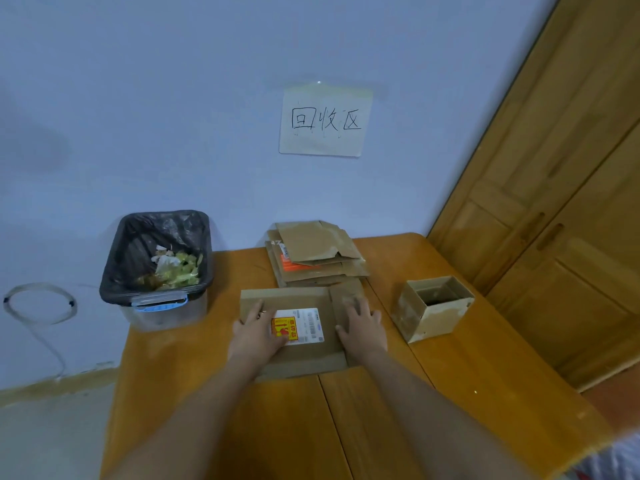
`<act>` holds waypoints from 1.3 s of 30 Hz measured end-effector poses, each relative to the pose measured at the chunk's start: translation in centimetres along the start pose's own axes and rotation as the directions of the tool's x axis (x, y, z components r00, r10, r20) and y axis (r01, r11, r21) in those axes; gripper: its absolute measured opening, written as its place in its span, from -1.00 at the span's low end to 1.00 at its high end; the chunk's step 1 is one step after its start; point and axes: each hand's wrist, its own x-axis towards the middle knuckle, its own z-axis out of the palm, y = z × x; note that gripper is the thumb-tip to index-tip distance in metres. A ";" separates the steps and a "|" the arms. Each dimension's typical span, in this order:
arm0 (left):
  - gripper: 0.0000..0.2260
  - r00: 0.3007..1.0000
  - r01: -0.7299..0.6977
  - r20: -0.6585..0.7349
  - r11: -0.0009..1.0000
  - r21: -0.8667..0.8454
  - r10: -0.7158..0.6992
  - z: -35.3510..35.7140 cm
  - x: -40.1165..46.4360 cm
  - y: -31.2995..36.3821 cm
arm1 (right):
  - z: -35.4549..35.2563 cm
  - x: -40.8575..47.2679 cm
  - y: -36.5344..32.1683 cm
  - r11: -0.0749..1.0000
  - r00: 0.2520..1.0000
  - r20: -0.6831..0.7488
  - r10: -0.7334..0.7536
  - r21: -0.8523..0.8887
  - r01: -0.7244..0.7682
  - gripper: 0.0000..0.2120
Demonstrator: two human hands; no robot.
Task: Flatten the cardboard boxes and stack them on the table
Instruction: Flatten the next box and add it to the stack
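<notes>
both hands flat on a flattened brown cardboard box [298, 299] with white-and-yellow shipping label [301, 325], on orange wooden table [467, 393]. left hand [258, 332] overlaps the label; right hand [362, 325] presses the right edge. stack of flattened brown cardboard pieces [317, 252] behind; small open-topped brown cardboard box [433, 308] stands to the right.

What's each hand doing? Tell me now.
Left hand: open, pressing flat on the flattened box.
Right hand: open, pressing the same box.
</notes>
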 end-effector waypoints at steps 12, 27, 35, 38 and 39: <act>-0.39 0.999 0.036 -0.031 0.998 0.054 -0.035 1.3 12.3 11.4 | -4.1 14.9 8.3 0.997 0.997 -0.017 -0.070 -0.046 0.069 -0.47; -0.37 0.990 0.138 -0.051 0.973 0.187 -0.131 3.3 27.0 15.2 | -2.1 31.5 12.1 0.976 0.979 0.052 -0.197 0.101 0.192 -0.50; -0.35 0.989 0.148 -0.007 0.962 0.231 -0.150 3.9 35.1 13.0 | 1.3 39.6 11.3 0.961 0.958 0.081 -0.276 0.024 0.275 -0.44; -0.34 0.983 0.184 -0.030 0.955 0.231 -0.182 4.6 38.2 11.5 | 2.8 42.5 10.1 0.958 0.952 0.110 -0.287 0.041 0.284 -0.44; -0.34 0.979 0.204 -0.046 0.950 0.236 -0.199 4.8 39.1 10.9 | 3.5 43.2 9.5 0.956 0.948 0.123 -0.293 0.044 0.289 -0.44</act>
